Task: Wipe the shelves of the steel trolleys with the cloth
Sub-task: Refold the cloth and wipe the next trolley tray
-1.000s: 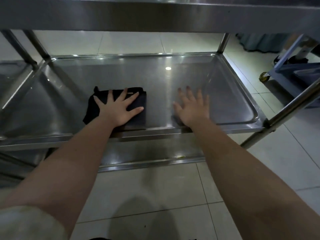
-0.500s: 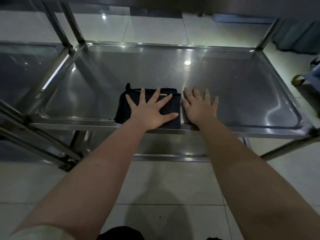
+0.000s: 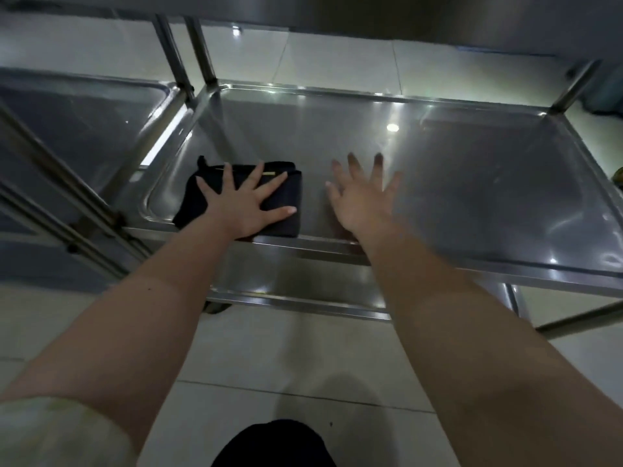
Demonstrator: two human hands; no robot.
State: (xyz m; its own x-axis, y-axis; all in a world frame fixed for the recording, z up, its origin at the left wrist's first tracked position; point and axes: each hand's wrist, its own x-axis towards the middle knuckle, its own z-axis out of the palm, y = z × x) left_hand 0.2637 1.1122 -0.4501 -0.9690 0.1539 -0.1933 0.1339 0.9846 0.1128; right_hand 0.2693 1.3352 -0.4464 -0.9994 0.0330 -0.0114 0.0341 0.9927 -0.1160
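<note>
left hand (image 3: 244, 203): spread flat on cloth (image 3: 285, 196), slid left along shelf (image 3: 472, 197)
right hand (image 3: 362, 200): spread, now apart from cloth
task: mid-wipe, right side likely pending

We find no readable text, brand, number or sign anywhere. Only candidate: thin yellowish strip (image 3: 269, 173) on cloth (image 3: 288, 195), at far edge of cloth. We cannot tell if it is label; too small and blurred to read.
</note>
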